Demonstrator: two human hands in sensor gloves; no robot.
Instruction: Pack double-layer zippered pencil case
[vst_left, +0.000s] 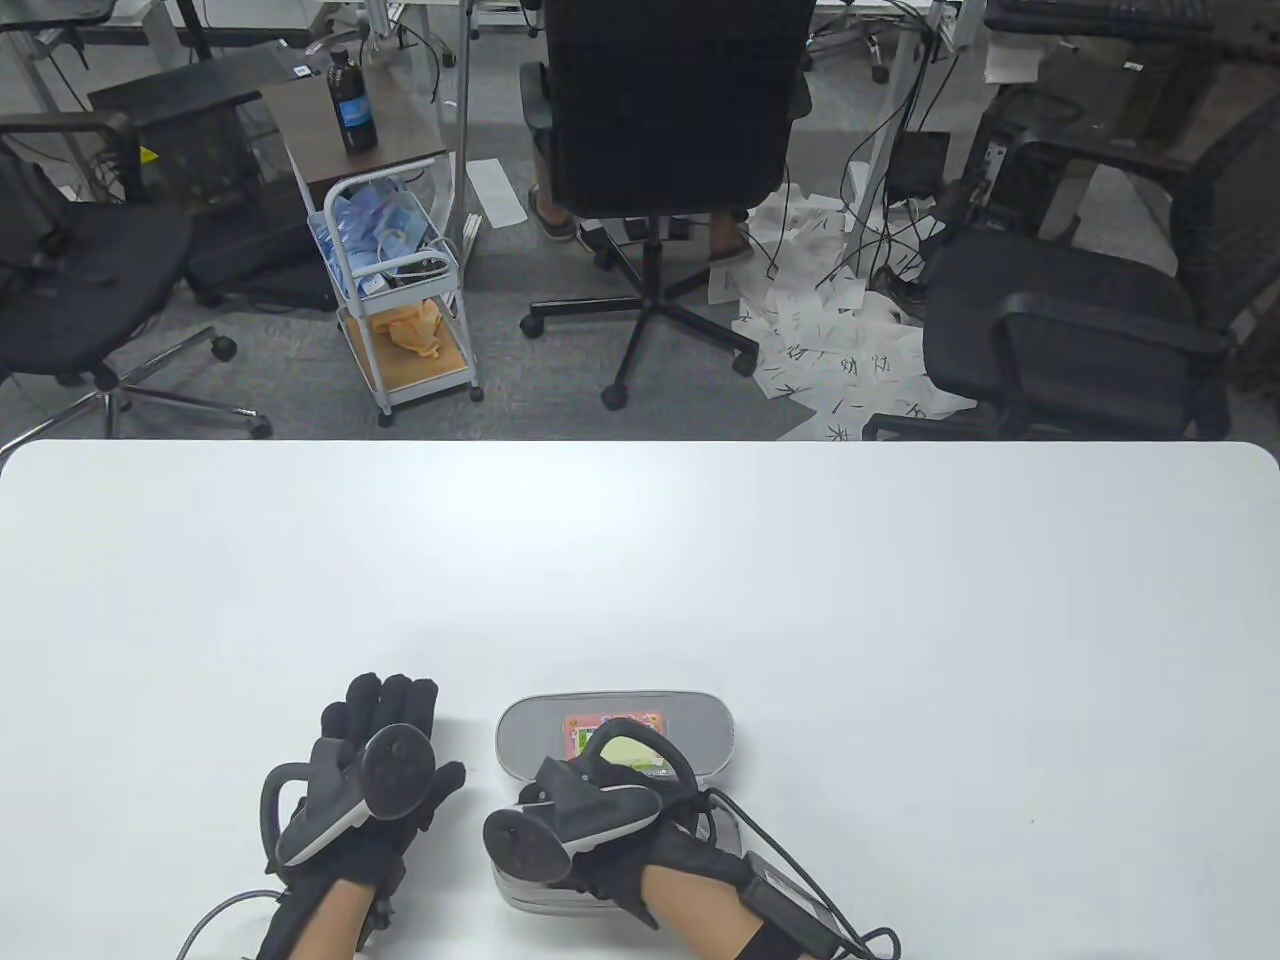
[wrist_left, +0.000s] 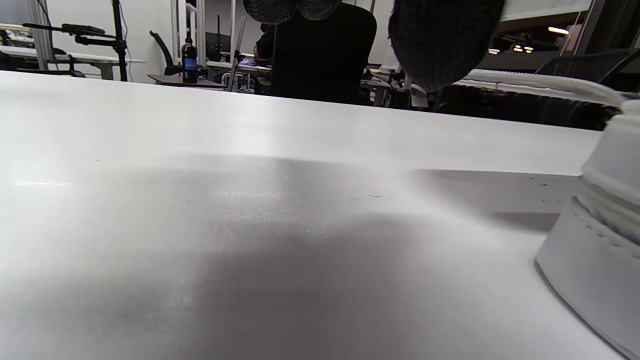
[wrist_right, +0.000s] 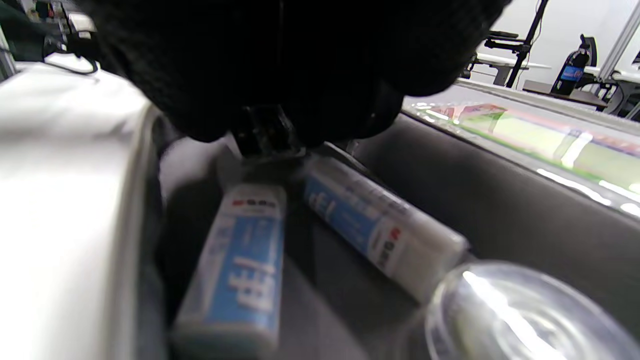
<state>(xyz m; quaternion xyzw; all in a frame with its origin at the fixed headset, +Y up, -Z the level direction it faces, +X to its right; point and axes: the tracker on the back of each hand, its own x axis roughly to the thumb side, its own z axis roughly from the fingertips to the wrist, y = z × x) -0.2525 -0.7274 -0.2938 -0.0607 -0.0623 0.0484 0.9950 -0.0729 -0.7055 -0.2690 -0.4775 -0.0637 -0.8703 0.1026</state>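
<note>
The grey pencil case (vst_left: 700, 722) lies open near the table's front edge, its lid showing a colourful sticker (vst_left: 580, 730). My right hand (vst_left: 590, 810) reaches into the case's near half. In the right wrist view its bunched fingers (wrist_right: 300, 60) pinch a small dark metal piece (wrist_right: 265, 132) just above two white-and-blue boxes (wrist_right: 240, 270) (wrist_right: 370, 225). A clear round item (wrist_right: 510, 315) lies beside them. My left hand (vst_left: 385, 740) rests flat on the table left of the case, holding nothing. Its fingertips (wrist_left: 440, 40) hang above the tabletop, with the case's end (wrist_left: 600, 240) at the right.
The white table (vst_left: 800, 580) stretches wide beyond the case. Past its far edge stand office chairs (vst_left: 670, 150), a small cart (vst_left: 400, 290) and scattered papers (vst_left: 840, 350) on the floor.
</note>
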